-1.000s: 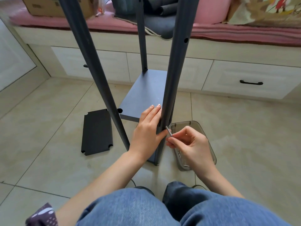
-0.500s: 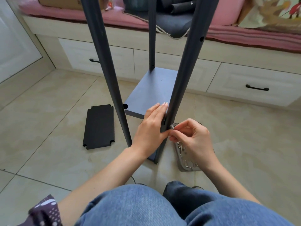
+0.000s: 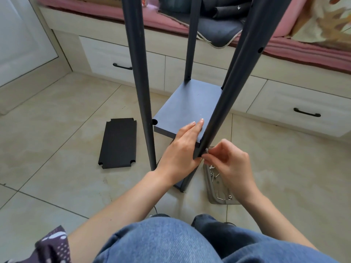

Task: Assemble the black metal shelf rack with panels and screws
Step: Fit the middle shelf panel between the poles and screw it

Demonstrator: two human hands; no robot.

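Beige floor tiles (image 3: 57,130) carry the half-built rack. Her left hand (image 3: 180,150) lies on the shelf panel (image 3: 188,109), fingers straight, thumb against the near post (image 3: 224,103). Her right hand (image 3: 228,160) pinches a screw (image 3: 206,150) at the post's hole. Misaligned holes could cross-thread it, or it drops beside the hardware tray (image 3: 218,194). A spare panel (image 3: 118,143) lies nearby.

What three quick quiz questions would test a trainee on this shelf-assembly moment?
1. True or false: the spare panel lies flat on the floor, left of the rack.
2. Which hand pinches the screw at the post?
3. The left hand rests on: A) the drawer, B) the shelf panel, C) the screw tray.

Key: 1 true; 2 the right hand; 3 B.
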